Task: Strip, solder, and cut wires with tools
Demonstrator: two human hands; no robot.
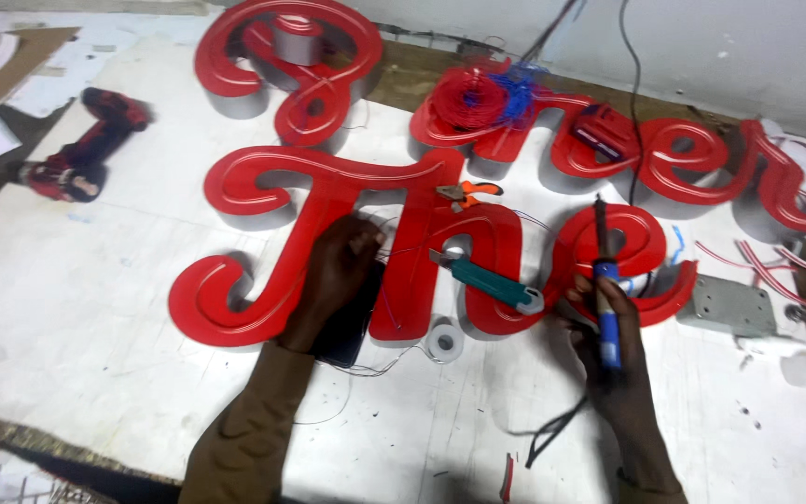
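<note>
Large red channel letters (328, 201) in script form lie on a white table (76, 308). My left hand (338, 271) rests on the middle letter, its fingers pinching thin wires at the letter's edge, above a dark flat object (352, 327). My right hand (608, 345) is shut on a blue-handled soldering iron (604, 271), its tip pointing up over the rounded red letter (627, 257) on the right. A teal-handled cutter (492, 283) lies on the letters between my hands. A small roll of white tape (443, 341) sits just below.
A red cordless drill (81, 149) lies at the left. Orange-handled pliers (466, 192) rest on the letters. Coiled red and blue wire (478, 98) sits on the upper letters. A grey metal box (728, 306) and red-white cables (776, 271) are at the right.
</note>
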